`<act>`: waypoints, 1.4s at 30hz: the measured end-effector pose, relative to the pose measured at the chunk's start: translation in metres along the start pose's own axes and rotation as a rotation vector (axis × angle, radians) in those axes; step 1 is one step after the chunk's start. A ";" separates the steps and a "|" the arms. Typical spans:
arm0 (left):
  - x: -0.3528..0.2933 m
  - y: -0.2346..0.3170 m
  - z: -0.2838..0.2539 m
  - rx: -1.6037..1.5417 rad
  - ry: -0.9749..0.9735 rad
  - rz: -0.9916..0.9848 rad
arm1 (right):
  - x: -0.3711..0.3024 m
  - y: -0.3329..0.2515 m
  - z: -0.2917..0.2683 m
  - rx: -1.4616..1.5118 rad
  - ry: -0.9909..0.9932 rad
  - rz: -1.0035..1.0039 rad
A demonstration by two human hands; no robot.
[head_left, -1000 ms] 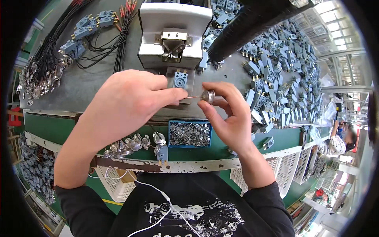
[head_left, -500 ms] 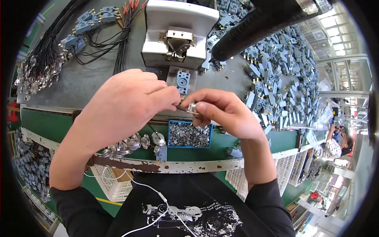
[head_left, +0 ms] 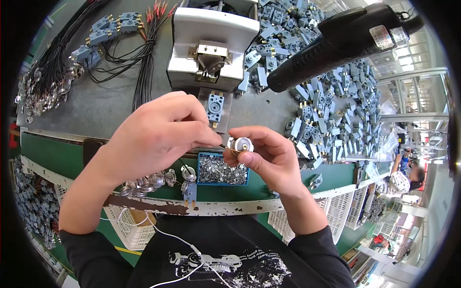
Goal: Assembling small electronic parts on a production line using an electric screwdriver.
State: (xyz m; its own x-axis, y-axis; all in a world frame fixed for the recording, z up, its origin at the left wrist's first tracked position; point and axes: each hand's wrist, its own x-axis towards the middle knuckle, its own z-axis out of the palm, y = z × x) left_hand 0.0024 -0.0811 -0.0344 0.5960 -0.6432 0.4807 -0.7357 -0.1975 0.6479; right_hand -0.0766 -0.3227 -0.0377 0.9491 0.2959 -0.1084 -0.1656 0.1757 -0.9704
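Note:
Between the thumb and fingers of my right hand (head_left: 276,163) sits a small round silver metal cap (head_left: 243,145), its hollow face turned partly toward me. My left hand (head_left: 161,137) pinches a thin dark wire (head_left: 222,145) that runs to the cap; its lower fingers are curled in. Just beyond my fingertips, a grey-blue switch block (head_left: 214,106) with brass terminals lies on a metal plate in front of a silver bench machine (head_left: 206,33). Below my hands is a blue tray (head_left: 223,184) of small metal pieces. Several wired silver caps (head_left: 156,180) lie near my left wrist, beside another grey-blue block (head_left: 190,193).
A black power screwdriver (head_left: 307,60) hangs at the upper right over a large heap of grey-blue blocks (head_left: 331,105). Bundled black wires (head_left: 145,72) and a pile of wired caps (head_left: 50,93) lie at the left. White crates (head_left: 132,235) stand below the table edge.
The cap has turned in my right fingers, so its hollow face now shows more. Both hands sit slightly lower, farther from the block on the plate. The whole view has shifted a little.

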 end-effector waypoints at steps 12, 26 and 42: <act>-0.003 -0.019 -0.008 -0.090 -0.438 0.329 | 0.080 0.001 -0.028 -0.044 -0.684 0.414; 0.014 -0.017 0.002 0.093 -0.009 -0.258 | 0.029 -0.025 -0.013 -0.370 0.251 -0.271; 0.020 -0.038 0.016 0.326 -0.217 -0.123 | 0.100 -0.107 0.021 -0.325 0.469 -0.512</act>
State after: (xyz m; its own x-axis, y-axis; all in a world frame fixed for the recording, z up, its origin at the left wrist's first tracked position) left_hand 0.0367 -0.0979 -0.0586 0.6294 -0.7348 0.2529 -0.7477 -0.4839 0.4547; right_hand 0.0300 -0.2924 0.0596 0.9126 -0.1906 0.3617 0.3433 -0.1234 -0.9311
